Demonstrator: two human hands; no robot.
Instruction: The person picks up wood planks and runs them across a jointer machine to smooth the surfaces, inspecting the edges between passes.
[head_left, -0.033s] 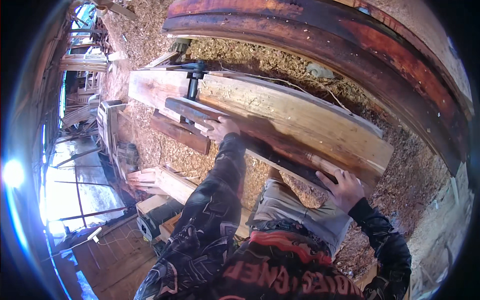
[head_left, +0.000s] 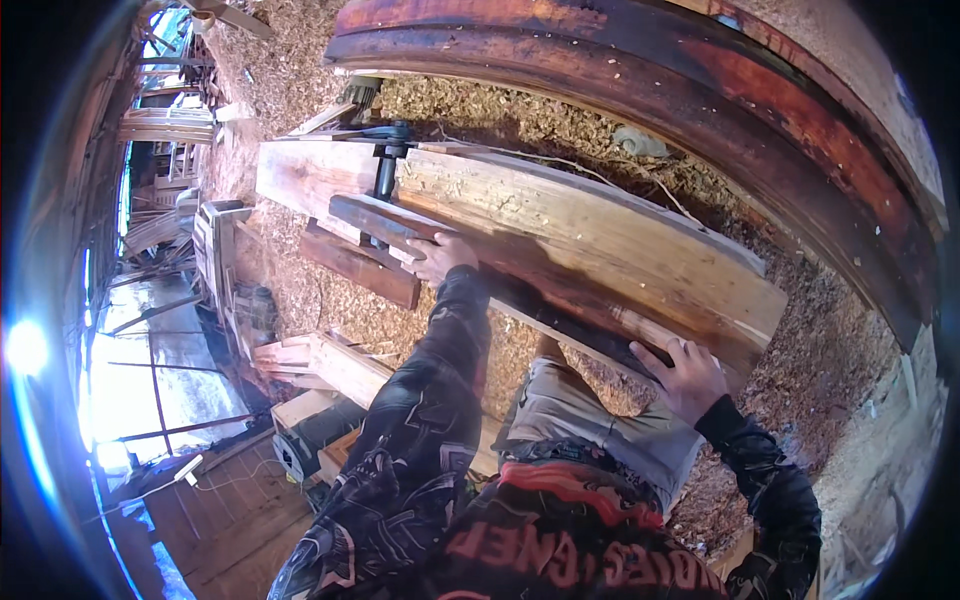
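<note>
A long, dark-stained wooden board (head_left: 545, 287) lies lengthwise along the near side of a pale wooden workbench (head_left: 600, 215). My left hand (head_left: 447, 260) grips the board toward its left end, fingers over the top. Close to the right end, my right hand (head_left: 692, 378) holds it with the thumb along the near side and fingers over the edge. Left of my left hand, a dark metal shaft (head_left: 386, 172) crosses a gap in the bench top, and the board's left end reaches past that gap. The board's underside is hidden.
Large dark reddish-brown curved timbers (head_left: 640, 75) lie beyond the bench. Shavings (head_left: 490, 105) cover the ground. A short brown plank (head_left: 360, 265) sits off the bench's near left side, with pale lumber (head_left: 340, 365) and a box-like machine (head_left: 315, 435) at lower left.
</note>
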